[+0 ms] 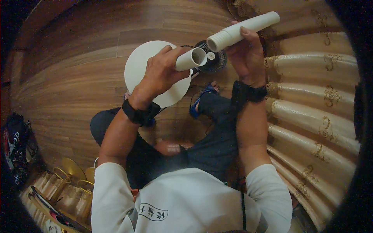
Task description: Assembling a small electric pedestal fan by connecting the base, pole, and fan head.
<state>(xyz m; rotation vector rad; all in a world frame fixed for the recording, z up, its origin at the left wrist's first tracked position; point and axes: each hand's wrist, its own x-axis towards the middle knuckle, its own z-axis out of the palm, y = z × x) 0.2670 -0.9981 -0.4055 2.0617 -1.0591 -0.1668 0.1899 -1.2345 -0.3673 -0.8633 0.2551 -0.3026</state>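
Observation:
My left hand (161, 72) is closed around a white tube (186, 61) whose hollow end faces up. Its lower end is hidden, so I cannot tell whether it joins the white round disc (136, 62) below. My right hand (248, 56) grips a longer white tube (254, 24), tilted up to the right, its thumb lying along the side. This tube's near end is ribbed and hollow, just right of the other tube and apart from it. Behind the two tube ends, lower down, is a round black grille (218, 64) with a pale hub, partly covered.
The wooden floor (77, 77) stretches to the left. A gold patterned curtain (311, 108) hangs along the right side. At the lower left are gold-coloured items (72, 171) and a dark bag-like bundle (17, 147). My legs are bent on either side below the disc.

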